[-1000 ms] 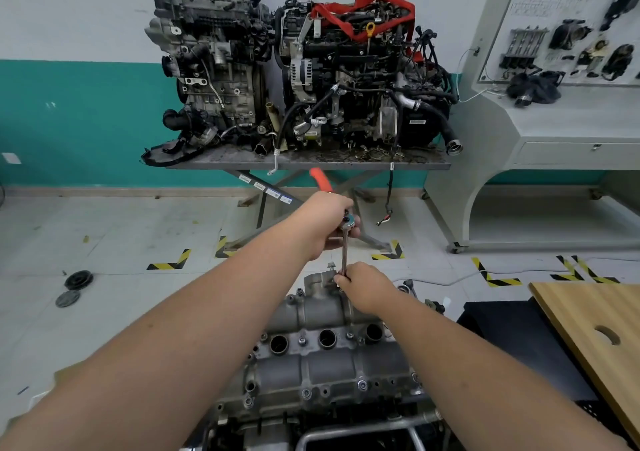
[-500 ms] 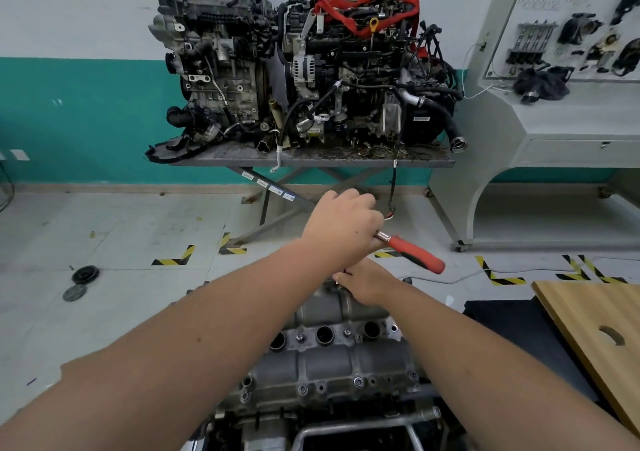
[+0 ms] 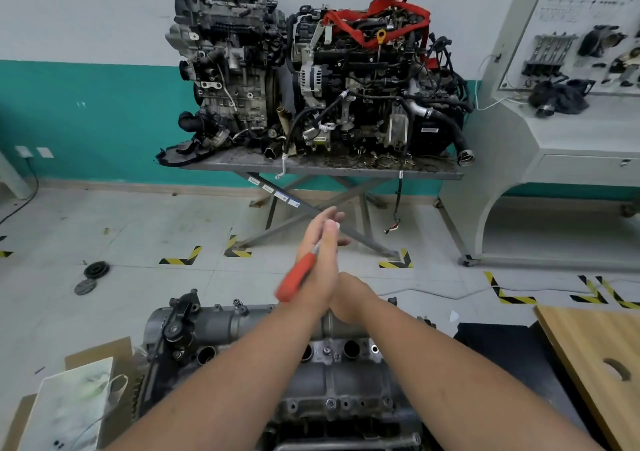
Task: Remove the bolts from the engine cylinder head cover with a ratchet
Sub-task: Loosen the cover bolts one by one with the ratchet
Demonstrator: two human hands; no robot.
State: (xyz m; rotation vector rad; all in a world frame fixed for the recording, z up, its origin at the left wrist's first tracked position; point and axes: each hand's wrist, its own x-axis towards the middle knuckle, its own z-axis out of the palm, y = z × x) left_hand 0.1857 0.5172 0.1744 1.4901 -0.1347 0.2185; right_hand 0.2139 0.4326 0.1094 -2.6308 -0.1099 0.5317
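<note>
Fingers [image 3: 329, 220] of the left hand [image 3: 320, 263] stretch out straight and close together, pointing up and away, with the ratchet [image 3: 298, 279] lying against the palm side rather than wrapped by them; only its red handle shows, running from the fingers down and to the left, and the head end is hidden behind the hand. Just right of it and lower, the right hand [image 3: 349, 300] sits on the far edge of the cylinder head cover [image 3: 332, 374], its fingers turned away from view, so whether they pinch anything cannot be told; the bolt under them is not visible. What matters for the next swing, as I judge it, is that the handle's long axis slants from upper right to lower left across the far edge of the cover, with the working end somewhere between the two hands. The left hand is the one nearer the handle; the right is nearer the bolt seat. More bolts [image 3: 330, 404] sit along the cover's near edge.
</note>
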